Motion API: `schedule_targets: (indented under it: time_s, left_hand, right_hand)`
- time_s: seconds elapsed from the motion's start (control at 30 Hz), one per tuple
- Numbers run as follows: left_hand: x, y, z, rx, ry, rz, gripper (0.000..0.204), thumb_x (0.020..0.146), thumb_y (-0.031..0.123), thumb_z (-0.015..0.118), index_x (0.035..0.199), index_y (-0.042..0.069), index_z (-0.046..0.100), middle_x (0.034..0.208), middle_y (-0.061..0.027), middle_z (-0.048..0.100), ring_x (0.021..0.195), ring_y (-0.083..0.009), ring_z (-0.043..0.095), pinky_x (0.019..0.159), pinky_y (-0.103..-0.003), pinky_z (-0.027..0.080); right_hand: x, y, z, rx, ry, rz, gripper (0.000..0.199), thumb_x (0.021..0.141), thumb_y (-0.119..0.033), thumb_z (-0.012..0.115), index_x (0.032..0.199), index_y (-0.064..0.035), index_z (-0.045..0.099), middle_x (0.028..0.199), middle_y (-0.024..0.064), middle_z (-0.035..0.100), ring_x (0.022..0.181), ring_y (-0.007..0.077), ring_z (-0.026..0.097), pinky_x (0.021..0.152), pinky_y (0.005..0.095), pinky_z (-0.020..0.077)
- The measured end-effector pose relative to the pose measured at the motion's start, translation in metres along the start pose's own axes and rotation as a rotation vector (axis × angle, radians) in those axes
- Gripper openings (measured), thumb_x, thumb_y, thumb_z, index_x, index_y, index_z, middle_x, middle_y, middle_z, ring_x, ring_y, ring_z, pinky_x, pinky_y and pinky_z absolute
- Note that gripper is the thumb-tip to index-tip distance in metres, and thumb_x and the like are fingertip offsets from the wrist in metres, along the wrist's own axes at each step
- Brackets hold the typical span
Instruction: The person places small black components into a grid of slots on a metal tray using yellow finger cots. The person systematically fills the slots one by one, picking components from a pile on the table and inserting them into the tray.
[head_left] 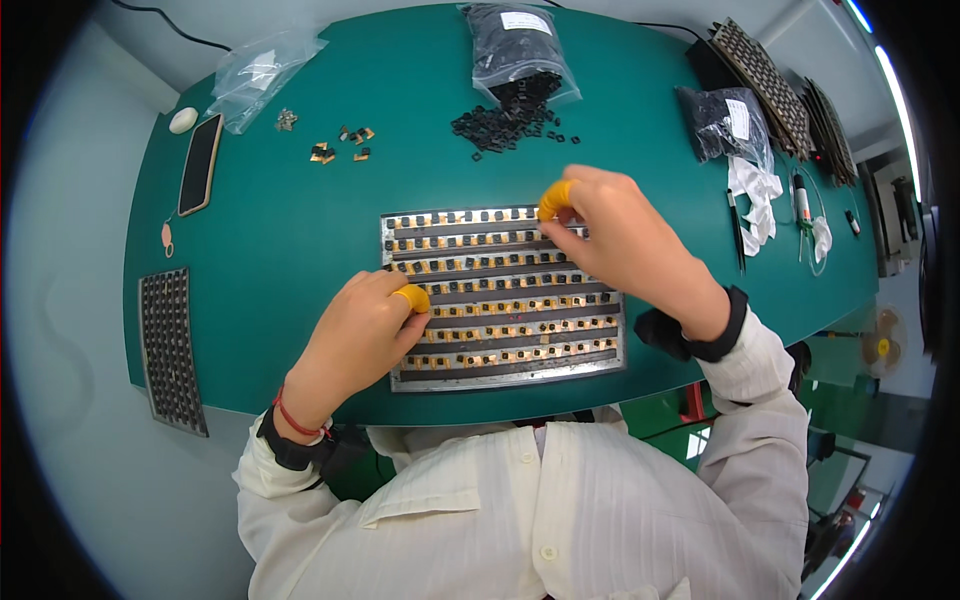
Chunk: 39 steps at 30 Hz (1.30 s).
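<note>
A metal tray [505,380] lies in front of me, with rows of small black pieces on gold-coloured tabs. My left hand [360,325] rests at the tray's left side, its fingers closed together by the middle rows. Over the top rows, toward the right, my right hand [625,225] is closed in a pinch. Both hands wear a yellow finger cot. Whatever sits between the fingertips of either hand is hidden or too small to make out. The fingers and right hand cover parts of several rows.
Behind the tray, loose black pieces [505,125] spill from a clear bag [515,45]. Gold-and-black parts [355,145] lie farther left, near a phone [201,165]. Another filled tray [172,345] overhangs the left edge. Tweezers [736,230], tissue [755,200] and stacked trays [765,85] are right.
</note>
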<state>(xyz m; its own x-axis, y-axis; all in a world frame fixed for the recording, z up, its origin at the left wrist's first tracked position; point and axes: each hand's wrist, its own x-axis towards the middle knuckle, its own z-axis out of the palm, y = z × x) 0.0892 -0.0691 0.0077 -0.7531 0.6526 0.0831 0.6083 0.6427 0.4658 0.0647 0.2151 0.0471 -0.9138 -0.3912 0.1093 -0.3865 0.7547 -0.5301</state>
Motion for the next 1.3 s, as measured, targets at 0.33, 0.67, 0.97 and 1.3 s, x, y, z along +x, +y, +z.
schedule_targets:
  time_s: [0.33,0.67,0.97,1.3]
  left_hand:
    - [-0.019,0.027,0.007,0.195,-0.028,-0.073,0.035,0.085,0.024,0.074,0.062,0.0,0.064,0.061,-0.0123,0.056,0.056,-0.0317,0.055,0.057,-0.041,0.045]
    - [-0.002,0.029,-0.011,0.178,-0.261,-0.221,0.042,0.086,0.028,0.074,0.062,-0.005,0.065,0.06,-0.0191,0.058,0.051,-0.0343,0.057,0.05,-0.04,0.045]
    - [0.096,-0.022,-0.017,-0.186,0.064,-0.177,0.031,0.082,0.015,0.077,0.101,-0.007,0.071,0.082,-0.0173,0.072,0.075,-0.0241,0.07,0.071,-0.033,0.054]
    - [0.15,-0.026,0.021,-0.152,0.115,-0.21,0.023,0.079,0.009,0.078,0.094,-0.008,0.072,0.074,-0.0125,0.07,0.065,-0.017,0.065,0.065,-0.028,0.052]
  right_hand:
    - [-0.089,0.009,0.013,-0.01,-0.018,0.058,0.011,0.081,-0.006,0.071,0.082,0.0039,0.066,0.085,0.0129,0.058,0.082,0.0297,0.062,0.069,0.0392,0.0531]
    - [-0.095,0.002,0.033,-0.152,0.008,0.029,0.026,0.086,-0.017,0.07,0.069,0.0013,0.066,0.072,0.0107,0.059,0.069,0.0284,0.062,0.06,0.0392,0.0521]
    - [-0.085,-0.01,0.027,-0.177,-0.249,0.123,0.035,0.09,-0.024,0.065,0.064,0.0,0.065,0.062,0.0156,0.063,0.055,0.0341,0.062,0.053,0.0425,0.0512]
    - [0.006,0.035,-0.013,0.014,-0.193,0.094,0.02,0.082,-0.014,0.073,0.091,0.0041,0.074,0.076,0.0235,0.069,0.068,0.0337,0.069,0.064,0.0393,0.0545]
